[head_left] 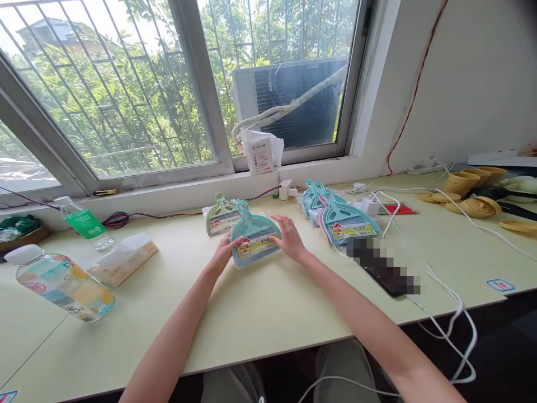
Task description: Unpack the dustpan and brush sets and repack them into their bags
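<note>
A teal mini dustpan and brush set (251,226) in clear wrap, with a yellow printed label, is between my hands at the middle of the table. My left hand (226,252) grips its left edge, thumb over the front and the other fingers partly hidden. At the right edge, my right hand (289,238) has its thumb on the front, with its fingers curved beside the rim. Just behind lies a green dustpan set (220,215). To the right, several wrapped sets lie in an overlapping pile, a teal dustpan set (346,218) in front with pink showing beneath it.
On the left are a large drink bottle (62,285), a green-labelled bottle (81,221) and a tissue pack (126,260). A phone (384,268) and white cables (457,302) lie right. Yellowish cups (459,182) stand far right. A small box (260,154) sits on the sill.
</note>
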`<state>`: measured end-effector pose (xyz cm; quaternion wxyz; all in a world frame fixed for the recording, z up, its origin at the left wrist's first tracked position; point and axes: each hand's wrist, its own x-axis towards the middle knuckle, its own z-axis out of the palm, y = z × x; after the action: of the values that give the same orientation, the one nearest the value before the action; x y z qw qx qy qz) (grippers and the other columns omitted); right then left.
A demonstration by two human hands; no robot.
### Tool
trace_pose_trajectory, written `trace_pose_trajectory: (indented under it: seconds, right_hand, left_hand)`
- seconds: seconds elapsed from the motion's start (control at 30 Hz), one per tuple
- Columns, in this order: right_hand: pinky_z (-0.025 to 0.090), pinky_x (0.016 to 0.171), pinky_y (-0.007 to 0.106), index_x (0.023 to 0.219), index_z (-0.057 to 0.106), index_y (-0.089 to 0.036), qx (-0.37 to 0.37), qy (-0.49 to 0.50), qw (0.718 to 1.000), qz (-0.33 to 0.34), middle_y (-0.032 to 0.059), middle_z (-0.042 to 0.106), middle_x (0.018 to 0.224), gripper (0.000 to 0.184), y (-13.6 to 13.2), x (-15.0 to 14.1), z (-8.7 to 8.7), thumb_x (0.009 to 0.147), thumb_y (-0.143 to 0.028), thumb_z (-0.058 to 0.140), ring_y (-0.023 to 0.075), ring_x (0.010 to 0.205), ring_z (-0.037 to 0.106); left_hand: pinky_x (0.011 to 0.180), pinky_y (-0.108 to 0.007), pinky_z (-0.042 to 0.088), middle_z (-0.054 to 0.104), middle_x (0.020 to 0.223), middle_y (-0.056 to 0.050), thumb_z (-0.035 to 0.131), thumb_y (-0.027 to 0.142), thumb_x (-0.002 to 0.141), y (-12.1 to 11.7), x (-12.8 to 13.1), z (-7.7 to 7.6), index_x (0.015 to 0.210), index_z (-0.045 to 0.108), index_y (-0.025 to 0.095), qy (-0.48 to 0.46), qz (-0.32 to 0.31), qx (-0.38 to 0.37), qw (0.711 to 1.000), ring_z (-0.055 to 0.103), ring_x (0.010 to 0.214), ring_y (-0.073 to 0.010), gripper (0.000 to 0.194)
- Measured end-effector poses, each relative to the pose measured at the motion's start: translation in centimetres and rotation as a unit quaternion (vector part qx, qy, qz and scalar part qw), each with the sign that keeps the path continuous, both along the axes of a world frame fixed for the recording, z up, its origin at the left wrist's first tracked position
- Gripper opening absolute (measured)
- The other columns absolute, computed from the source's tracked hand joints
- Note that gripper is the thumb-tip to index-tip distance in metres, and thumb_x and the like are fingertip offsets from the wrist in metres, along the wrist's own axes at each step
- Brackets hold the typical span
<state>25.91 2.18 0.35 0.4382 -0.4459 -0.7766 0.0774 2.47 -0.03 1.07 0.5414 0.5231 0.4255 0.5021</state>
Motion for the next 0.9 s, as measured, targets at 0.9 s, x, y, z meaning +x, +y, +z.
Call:
trace_pose_trajectory:
  seconds: [0.9]
  right_hand:
    - [0.056, 0.083, 0.035, 0.101, 0.048, -0.021, -0.377, 0.453, 0.794, 0.151, 0.0056, 0.069, 0.096, 0.034, 0.5, -2.1, -1.9, 0.075, -0.026, 0.070, 0.0167, 0.082, 0.069]
  left_hand:
    - [0.078, -0.035, 0.054, 0.068, 0.105, -0.007, 0.058, 0.053, 0.082, 0.4, -1.3, -0.9, 0.114, 0.061, 0.022, -0.055, -0.046, -0.055, 0.996, 0.065, 0.093, -0.0215, 0.045]
